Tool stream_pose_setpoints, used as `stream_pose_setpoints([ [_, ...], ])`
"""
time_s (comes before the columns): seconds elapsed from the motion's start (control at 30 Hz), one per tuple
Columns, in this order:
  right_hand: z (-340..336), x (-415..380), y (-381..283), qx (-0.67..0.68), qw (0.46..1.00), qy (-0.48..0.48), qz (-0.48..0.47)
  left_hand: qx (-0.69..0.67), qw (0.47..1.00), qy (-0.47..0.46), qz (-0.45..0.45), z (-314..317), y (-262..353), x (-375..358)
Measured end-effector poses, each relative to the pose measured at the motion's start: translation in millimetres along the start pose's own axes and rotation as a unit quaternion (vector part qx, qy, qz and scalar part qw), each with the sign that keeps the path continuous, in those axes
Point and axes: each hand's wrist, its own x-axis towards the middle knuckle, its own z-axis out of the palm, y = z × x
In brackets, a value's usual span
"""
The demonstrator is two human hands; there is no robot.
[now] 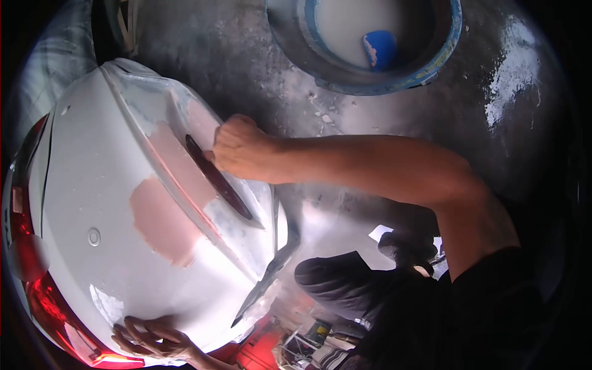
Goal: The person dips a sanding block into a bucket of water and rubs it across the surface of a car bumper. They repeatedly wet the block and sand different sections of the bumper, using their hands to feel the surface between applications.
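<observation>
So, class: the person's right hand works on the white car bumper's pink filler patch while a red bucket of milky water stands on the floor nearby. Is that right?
Not quite. The head view shows the bucket is blue, not red. The rest holds: the right hand works on the bumper by the pink filler patch.

blue basin (394,80) blocks the floor beyond; bumper (92,185) crowds the left.

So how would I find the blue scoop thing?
Look at the big round bucket at the top, above the white car panel. Inside, in pale liquid, lies the scoop. It is the only bright blue thing in there.
</observation>
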Motion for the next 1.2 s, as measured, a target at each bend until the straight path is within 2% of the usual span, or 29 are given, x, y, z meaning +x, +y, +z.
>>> stream_pose_setpoints([
  [0.07,14,-19,-9,0.012,0.995,0.102,0.01,0.017,0.999,0.005,0.027,9,-6,3],
  [0.1,18,-20,-10,0.016,0.995,0.101,0.012,0.016,0.999,0.003,0.03,11,-6,3],
  [0.17,24,-21,-10,0.132,0.988,0.018,-0.078,0.054,0.997,0.01,0.048,15,-6,4],
  [0.2,41,-18,-2,0.305,0.942,0.063,-0.122,0.058,0.997,0.02,0.038,18,-5,4],
  [0.3,25,-20,16,0.352,0.932,0.051,-0.069,0.062,0.997,0.008,0.049,17,-6,4],
  [0.33,23,-15,22,0.405,0.909,0.095,-0.004,0.062,0.997,0.005,0.034,17,-6,2],
  [0.37,19,-10,28,0.41,0.907,0.095,-0.002,0.063,0.997,0.002,0.04,17,-6,-1],
  [0.43,14,0,38,0.451,0.876,0.152,0.081,0.076,0.997,-0.004,0.032,19,-7,-2],
  [0.47,11,7,34,0.457,0.872,0.142,0.1,0.087,0.995,-0.009,0.042,18,-5,0],
  [0.5,13,11,26,0.463,0.868,0.142,0.108,0.105,0.993,-0.012,0.044,18,-3,2],
  [0.57,22,14,7,0.463,0.88,0.101,0.03,0.102,0.993,-0.007,0.06,19,4,6],
  [0.63,30,5,-14,0.489,0.867,0.091,0.029,0.13,0.99,-0.015,0.048,17,13,7],
  [0.7,42,1,-23,0.518,0.851,0.083,0.024,0.148,0.986,-0.024,0.074,20,-2,-1],
  [0.77,45,-3,-18,0.661,0.707,0.177,0.179,0.148,0.985,-0.027,0.079,18,4,4],
  [0.8,48,-4,-12,0.663,0.693,0.21,0.19,0.15,0.986,-0.026,0.075,18,8,6],
  [0.93,40,15,-12,0.679,0.665,0.192,0.245,0.148,0.986,-0.029,0.076,20,9,5],
  [1.0,41,25,-31,0.706,0.595,0.266,0.278,0.151,0.985,-0.03,0.081,20,11,7],
  [1.03,40,30,-39,0.707,0.594,0.265,0.279,0.156,0.984,-0.032,0.084,20,11,7],
  [1.1,36,35,-58,0.628,0.641,0.298,0.326,0.141,0.987,-0.036,0.067,20,8,5],
  [1.13,33,33,-70,0.635,0.664,0.261,0.297,0.125,0.99,-0.039,0.049,20,6,4],
  [1.2,29,20,-79,0.649,0.643,0.267,0.308,0.12,0.99,-0.038,0.064,20,6,6],
])
